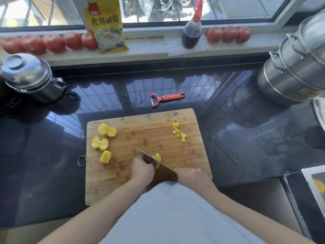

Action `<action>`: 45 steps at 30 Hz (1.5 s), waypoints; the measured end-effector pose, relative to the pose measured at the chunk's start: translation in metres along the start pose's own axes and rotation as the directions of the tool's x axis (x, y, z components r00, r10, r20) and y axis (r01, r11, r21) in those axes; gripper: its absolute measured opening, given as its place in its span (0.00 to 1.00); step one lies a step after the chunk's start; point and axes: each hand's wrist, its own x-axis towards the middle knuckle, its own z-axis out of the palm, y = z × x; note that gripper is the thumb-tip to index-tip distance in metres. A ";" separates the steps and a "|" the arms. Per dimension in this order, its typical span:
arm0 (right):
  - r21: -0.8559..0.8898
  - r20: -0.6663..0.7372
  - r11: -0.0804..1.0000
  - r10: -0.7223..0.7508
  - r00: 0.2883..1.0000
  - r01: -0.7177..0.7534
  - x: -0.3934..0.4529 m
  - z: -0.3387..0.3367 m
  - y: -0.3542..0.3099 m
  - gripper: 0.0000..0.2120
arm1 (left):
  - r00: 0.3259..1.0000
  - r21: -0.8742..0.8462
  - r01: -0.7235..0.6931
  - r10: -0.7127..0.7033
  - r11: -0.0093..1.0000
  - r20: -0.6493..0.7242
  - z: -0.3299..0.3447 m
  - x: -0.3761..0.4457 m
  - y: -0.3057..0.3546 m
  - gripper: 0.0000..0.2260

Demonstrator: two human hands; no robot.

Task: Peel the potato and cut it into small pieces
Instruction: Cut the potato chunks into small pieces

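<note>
A wooden cutting board (146,173) lies on the dark counter. Three large peeled yellow potato chunks (107,129) sit on its left side. A cluster of small cut pieces (179,132) lies at its upper right. My left hand (142,169) holds down a potato piece (157,157) at the board's middle. My right hand (190,175) grips the handle of a knife (151,158), whose blade runs diagonally across that piece. A red peeler (166,99) rests on the counter just beyond the board.
A steel pot with lid (29,77) stands at the left, a tall stacked steamer (295,67) at the right. Tomatoes (52,42), a yellow packet (107,25) and a dark sauce bottle (191,32) line the windowsill. A sink edge (313,187) shows at lower right.
</note>
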 end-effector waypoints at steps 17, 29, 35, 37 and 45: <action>-0.391 -0.466 0.907 -0.340 0.817 0.155 -0.006 -0.020 0.080 0.20 | 0.762 0.504 -0.642 0.407 0.577 0.505 -0.012 -0.013 0.103 0.14; -0.258 -0.495 0.964 -0.188 0.848 0.063 -0.027 -0.033 0.071 0.20 | 0.857 0.441 -0.514 0.416 0.736 0.305 -0.007 0.009 0.142 0.20; 0.116 -0.342 0.992 0.079 0.936 -0.041 -0.044 -0.017 0.050 0.13 | 0.981 0.038 -0.141 0.144 0.989 -0.130 -0.067 -0.023 0.072 0.05; 0.003 -0.336 1.000 -0.005 0.942 0.006 -0.041 -0.018 0.037 0.17 | 0.998 -0.060 -0.031 0.028 0.998 -0.050 -0.055 -0.031 0.044 0.03; 0.059 -0.339 0.971 -0.201 0.919 0.234 -0.031 -0.009 0.018 0.09 | 0.998 -0.097 -0.052 0.048 0.994 -0.046 -0.010 -0.017 0.014 0.04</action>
